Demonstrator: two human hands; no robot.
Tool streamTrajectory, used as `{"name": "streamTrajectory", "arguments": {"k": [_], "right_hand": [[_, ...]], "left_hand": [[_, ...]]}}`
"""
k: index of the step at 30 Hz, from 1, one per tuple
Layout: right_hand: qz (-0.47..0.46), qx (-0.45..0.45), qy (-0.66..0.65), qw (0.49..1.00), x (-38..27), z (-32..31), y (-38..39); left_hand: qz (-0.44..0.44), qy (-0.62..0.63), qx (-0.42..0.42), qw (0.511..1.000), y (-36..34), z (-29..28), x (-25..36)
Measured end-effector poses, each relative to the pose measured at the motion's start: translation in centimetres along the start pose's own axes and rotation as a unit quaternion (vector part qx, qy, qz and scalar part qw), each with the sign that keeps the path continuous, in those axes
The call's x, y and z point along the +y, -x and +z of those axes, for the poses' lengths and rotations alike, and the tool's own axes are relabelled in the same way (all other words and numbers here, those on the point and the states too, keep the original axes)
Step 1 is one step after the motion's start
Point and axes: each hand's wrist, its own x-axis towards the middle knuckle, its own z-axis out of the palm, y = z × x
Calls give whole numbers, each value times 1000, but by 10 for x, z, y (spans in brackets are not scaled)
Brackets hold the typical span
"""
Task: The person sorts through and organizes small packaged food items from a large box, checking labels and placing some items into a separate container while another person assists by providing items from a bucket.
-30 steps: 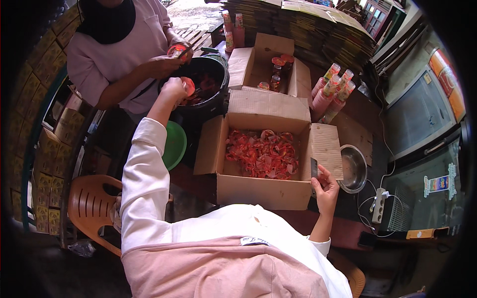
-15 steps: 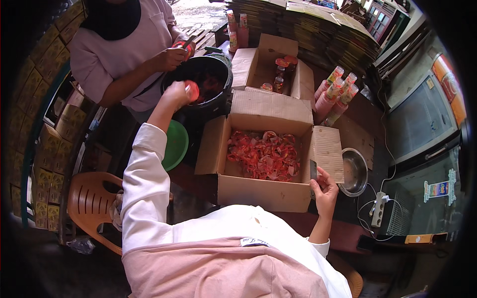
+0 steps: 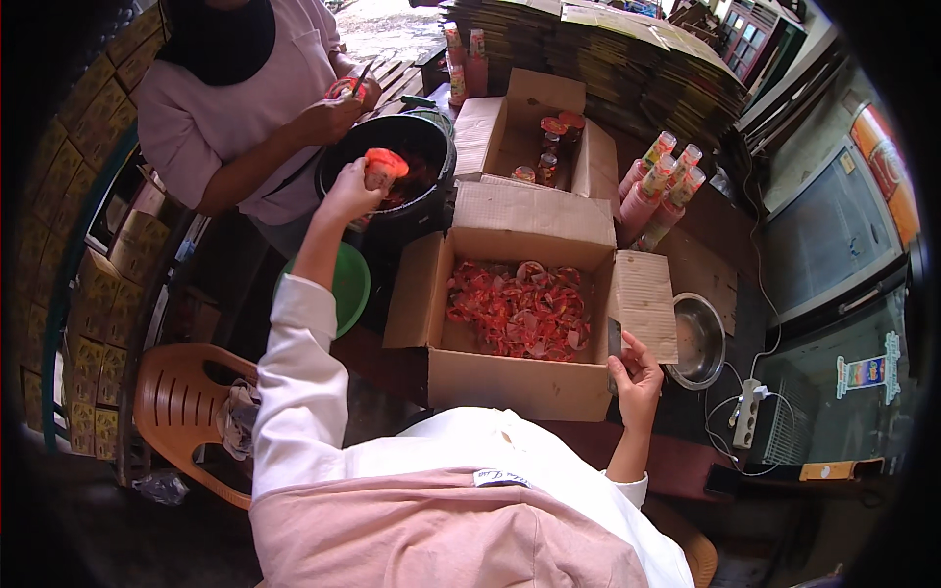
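My left hand (image 3: 351, 198) is closed round a cup with a bright red top (image 3: 386, 165), held over the rim of a black bucket (image 3: 446, 181). Dark red contents show inside the bucket. At the near right corner of an open cardboard box (image 3: 520, 380), my right hand (image 3: 639, 382) grips a knife (image 3: 614, 343) with its flat grey blade upright; its handle is mostly hidden by the fingers. A heap of red and clear plastic scraps (image 3: 520, 309), some ring-shaped, lies in the box.
Across the bucket, a person (image 3: 255, 108) holds a knife and a red-marked cup. A green basin (image 3: 351, 289) sits below the bucket. Beyond my box stands another carton (image 3: 480, 132) with several red-topped cups. Stacked cups (image 3: 662, 191), a metal bowl (image 3: 698, 343) and a power strip (image 3: 747, 416) are rightward.
My left hand has come slightly nearer and turned, so more of the red-topped cup shows. My right hand stays almost still with the knife. The other person's hands have shifted a little.
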Motion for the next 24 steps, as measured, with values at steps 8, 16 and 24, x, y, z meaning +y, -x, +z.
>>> {"name": "streamTrajectory", "arguments": {"k": [8, 16, 24], "right_hand": [[-12, 30, -41, 999, 2, 14, -9], [-151, 37, -58, 986, -35, 51, -31], [-339, 142, 42, 929, -57, 70, -44]], "left_hand": [[78, 552, -60, 828, 55, 36, 96], [92, 624, -76, 772, 111, 62, 188], [140, 502, -77, 850, 139, 73, 216]]}}
